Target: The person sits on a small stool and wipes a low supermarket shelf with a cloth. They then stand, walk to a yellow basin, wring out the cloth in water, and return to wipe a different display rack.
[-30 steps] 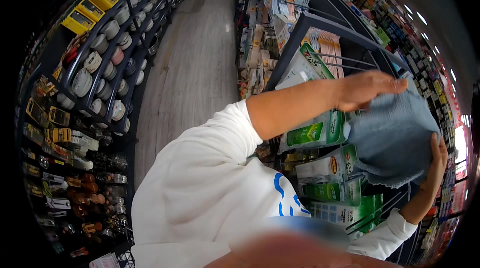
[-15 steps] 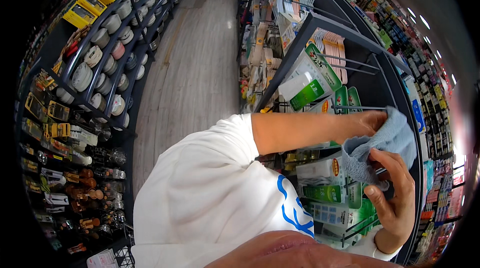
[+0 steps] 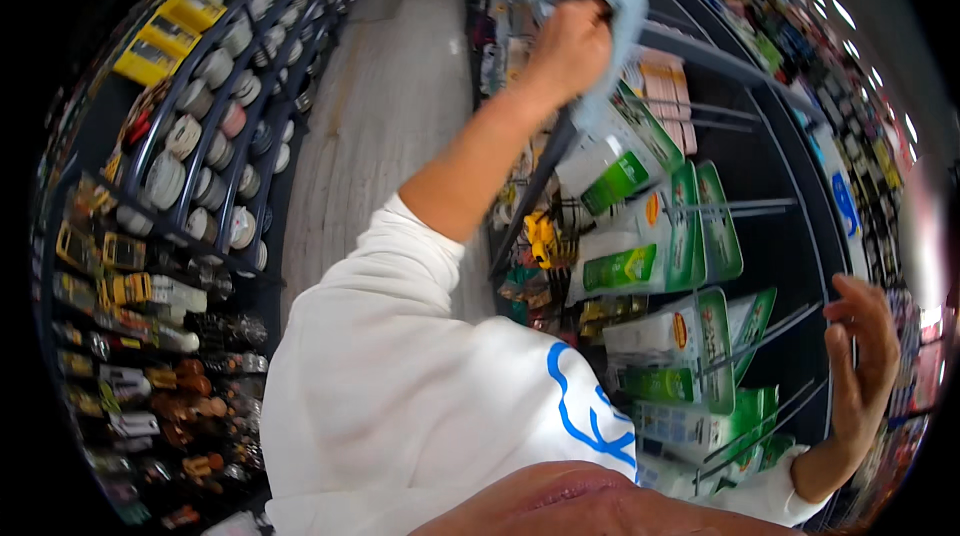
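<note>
My left hand (image 3: 572, 51) is closed round a light blue-grey cloth (image 3: 627, 21), which drapes over the dark metal frame (image 3: 690, 49) of the display rack. Some of the cloth is bunched inside the fist and hidden. Below it, green-and-white packages (image 3: 655, 226) hang on the rack's hooks. At the right, beside the rack's outer edge, my right hand (image 3: 862, 366) holds nothing; its fingers are apart and slightly curled.
Bare metal hooks (image 3: 745, 206) stick out from the rack's dark back panel. Across the grey plank aisle (image 3: 385, 126), a shelf holds stacked bowls (image 3: 165, 181) and yellow boxes (image 3: 192, 8). Kitchen utensils (image 3: 190, 406) hang lower down there. More stocked shelving stands at the far right.
My left hand has carried the cloth up and to the left, onto the rack's upper frame. My right hand has let go of the cloth and moved right.
</note>
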Demonstrator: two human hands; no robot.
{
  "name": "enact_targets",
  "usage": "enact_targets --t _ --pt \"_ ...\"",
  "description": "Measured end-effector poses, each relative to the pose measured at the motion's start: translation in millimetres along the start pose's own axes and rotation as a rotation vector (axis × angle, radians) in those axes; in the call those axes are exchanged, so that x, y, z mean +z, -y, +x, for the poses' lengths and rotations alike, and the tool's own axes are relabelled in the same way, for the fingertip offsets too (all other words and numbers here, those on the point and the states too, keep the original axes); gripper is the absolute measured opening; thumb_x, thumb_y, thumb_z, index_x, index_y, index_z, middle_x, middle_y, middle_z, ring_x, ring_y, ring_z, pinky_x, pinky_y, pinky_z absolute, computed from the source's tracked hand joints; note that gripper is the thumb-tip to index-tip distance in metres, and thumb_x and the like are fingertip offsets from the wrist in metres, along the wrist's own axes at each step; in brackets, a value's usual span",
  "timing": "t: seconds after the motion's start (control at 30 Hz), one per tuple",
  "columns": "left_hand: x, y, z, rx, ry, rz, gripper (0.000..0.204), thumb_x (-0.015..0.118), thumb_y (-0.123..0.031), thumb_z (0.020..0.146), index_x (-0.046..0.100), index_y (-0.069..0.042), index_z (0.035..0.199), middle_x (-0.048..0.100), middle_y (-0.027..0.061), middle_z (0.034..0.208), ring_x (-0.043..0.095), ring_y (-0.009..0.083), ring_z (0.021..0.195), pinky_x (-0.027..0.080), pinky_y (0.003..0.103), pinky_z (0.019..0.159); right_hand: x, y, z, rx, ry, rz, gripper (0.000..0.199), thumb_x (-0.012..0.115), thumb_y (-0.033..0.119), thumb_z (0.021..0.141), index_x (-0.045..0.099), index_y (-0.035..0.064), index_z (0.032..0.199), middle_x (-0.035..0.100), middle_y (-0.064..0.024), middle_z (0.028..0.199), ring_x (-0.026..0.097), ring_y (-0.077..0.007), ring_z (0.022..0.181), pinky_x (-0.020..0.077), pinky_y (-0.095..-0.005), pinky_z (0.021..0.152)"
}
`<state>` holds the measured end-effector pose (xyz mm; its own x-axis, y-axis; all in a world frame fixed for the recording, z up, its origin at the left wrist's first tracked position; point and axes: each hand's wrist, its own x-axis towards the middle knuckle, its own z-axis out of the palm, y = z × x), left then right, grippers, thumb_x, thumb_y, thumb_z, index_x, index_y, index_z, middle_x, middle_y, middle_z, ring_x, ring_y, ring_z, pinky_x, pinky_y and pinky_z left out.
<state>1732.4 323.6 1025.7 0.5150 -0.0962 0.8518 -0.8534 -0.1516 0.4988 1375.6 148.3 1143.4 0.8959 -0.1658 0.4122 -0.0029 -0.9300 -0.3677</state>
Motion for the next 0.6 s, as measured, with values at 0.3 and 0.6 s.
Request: enact_targets --t 0.3,0.6 --pt "59 65 26 0.217 0.391 0.752 0.034 0.042 -0.031 0.09 0.061 -0.003 0.088 0.064 0.0169 0.085 0.061 0.0341 0.079 0.048 0.045 0.07 -15 -5 4 -0.012 -0.128 -0.224 0.024 0.063 0.016 0.079 0.063 0.0063 0.101 0.062 -0.0094 0.101 0.059 -0.0161 0.08 0.0428 -0.0248 0.066" --pt "108 64 70 0.255 0.843 0.765 0.036 0.039 -0.032 0.093 0.054 -0.001 0.099 0.061 0.0191 0.098 0.058 0.0349 0.091 0.046 0.044 0.079 -41 -34 1 0.093 -0.158 -0.328 0.022 0.059 0.017 0.083 0.063 0.0068 0.102 0.063 -0.0084 0.101 0.059 -0.0169 0.086 0.0442 -0.0289 0.07"
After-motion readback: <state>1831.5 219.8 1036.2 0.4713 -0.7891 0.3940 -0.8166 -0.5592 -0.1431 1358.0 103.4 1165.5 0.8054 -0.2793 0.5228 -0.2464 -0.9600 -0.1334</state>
